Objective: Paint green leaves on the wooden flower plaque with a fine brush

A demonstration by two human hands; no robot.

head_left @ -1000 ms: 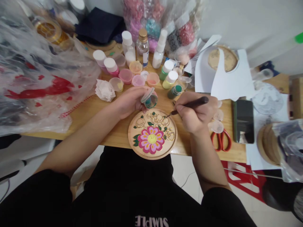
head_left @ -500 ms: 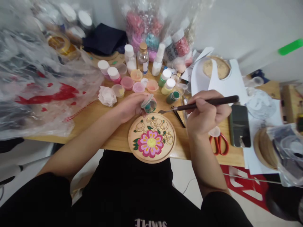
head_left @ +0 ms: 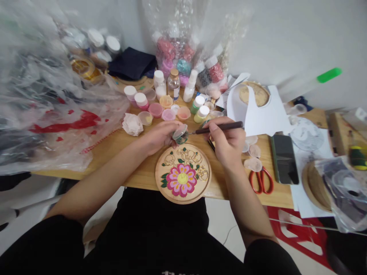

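My left hand (head_left: 164,136) is closed around a small clear plastic cup (head_left: 180,134) with green stuff inside, tipped on its side above the far edge of the round wooden board. In my right hand (head_left: 228,141) is a dark-handled palette knife (head_left: 219,127), gripped like a pen. Its thin metal end reaches into the cup's mouth, so the tip is hidden. The wooden board (head_left: 183,197) hangs slightly over the table's front edge. A pink flower (head_left: 182,178) with a yellow centre, green leaves and gold outlines decorate it.
Behind my hands stand several small cups and white-capped jars (head_left: 141,101). Red-handled scissors (head_left: 261,181) and a phone (head_left: 284,158) lie to the right. Crumpled tissue (head_left: 132,124) and a large plastic bag (head_left: 65,126) are at the left. White paper (head_left: 258,116) lies at the back right.
My right hand has moved left, bringing the palette knife's end from beside the cup into it. The cup has tilted a little in my left hand. The whole view has shifted slightly.
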